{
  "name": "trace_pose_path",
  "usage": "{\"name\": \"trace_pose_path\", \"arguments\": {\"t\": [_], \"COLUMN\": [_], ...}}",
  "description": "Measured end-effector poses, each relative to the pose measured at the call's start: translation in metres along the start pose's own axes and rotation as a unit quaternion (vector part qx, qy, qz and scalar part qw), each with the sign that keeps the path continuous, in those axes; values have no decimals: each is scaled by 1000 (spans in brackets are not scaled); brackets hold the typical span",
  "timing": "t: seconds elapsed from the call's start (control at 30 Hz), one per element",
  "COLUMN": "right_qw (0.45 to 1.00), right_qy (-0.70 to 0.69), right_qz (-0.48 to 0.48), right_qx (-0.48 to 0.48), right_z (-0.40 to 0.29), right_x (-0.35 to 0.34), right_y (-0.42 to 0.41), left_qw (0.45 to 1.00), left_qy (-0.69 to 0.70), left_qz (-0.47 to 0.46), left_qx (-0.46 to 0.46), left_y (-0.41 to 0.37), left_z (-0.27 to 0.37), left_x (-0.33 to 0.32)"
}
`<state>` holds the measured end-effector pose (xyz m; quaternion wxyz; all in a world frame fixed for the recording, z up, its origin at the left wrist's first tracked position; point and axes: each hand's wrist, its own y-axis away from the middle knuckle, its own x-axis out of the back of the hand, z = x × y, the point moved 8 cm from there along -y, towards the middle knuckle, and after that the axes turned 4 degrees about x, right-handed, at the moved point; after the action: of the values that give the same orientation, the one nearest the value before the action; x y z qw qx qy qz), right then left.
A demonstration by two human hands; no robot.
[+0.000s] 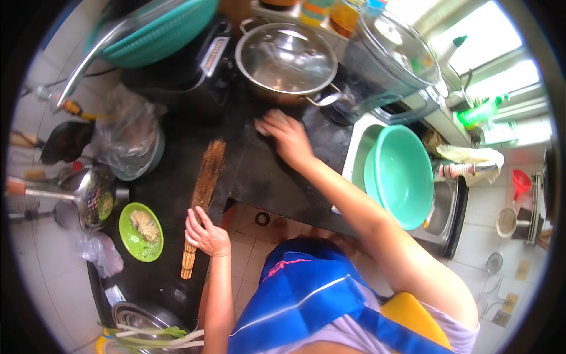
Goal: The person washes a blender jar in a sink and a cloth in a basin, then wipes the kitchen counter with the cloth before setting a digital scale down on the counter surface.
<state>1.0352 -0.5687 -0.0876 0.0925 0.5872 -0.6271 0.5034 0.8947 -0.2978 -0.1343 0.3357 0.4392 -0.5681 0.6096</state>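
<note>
My left hand (207, 232) rests over the bound handle of a bamboo brush (208, 177), which lies on the dark countertop (261, 177). Its thumb and fingers lie about the handle; how firmly they grip cannot be told. Farther forward, my right hand (283, 132) is pressed down on the counter with a pale cloth (264, 126) partly hidden under its fingers. Just beyond that hand stands a two-handled steel pot (287, 57) with a glass lid. Left of the brush, a green plate (140, 248) holds a pale, noodle-like clump.
A green basin (404, 177) stands over the sink (442, 212) at the right. Behind it is a large clear-lidded container (389, 57). Spring onions (154, 338) lie on steel bowls (141, 314) at lower left. A plastic bag (128, 128) covers a bucket (157, 155).
</note>
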Motion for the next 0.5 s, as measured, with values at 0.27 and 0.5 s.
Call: {"name": "trace_pose_path", "arguments": {"t": [0.27,0.5], "right_qw": [987,934], "right_qy": [-16,279], "right_qz": [-157,12], "right_qx": [-2,-223], "right_z": [-54,108], "right_x": [2,116], "right_y": [141,115], "left_qw": [1000,1000], "left_qy": [-12,-16], "left_qz": [2,-5], "left_qx": [0,-18], "left_y": [5,4], "left_z": [0,10], "left_x": [2,3]}}
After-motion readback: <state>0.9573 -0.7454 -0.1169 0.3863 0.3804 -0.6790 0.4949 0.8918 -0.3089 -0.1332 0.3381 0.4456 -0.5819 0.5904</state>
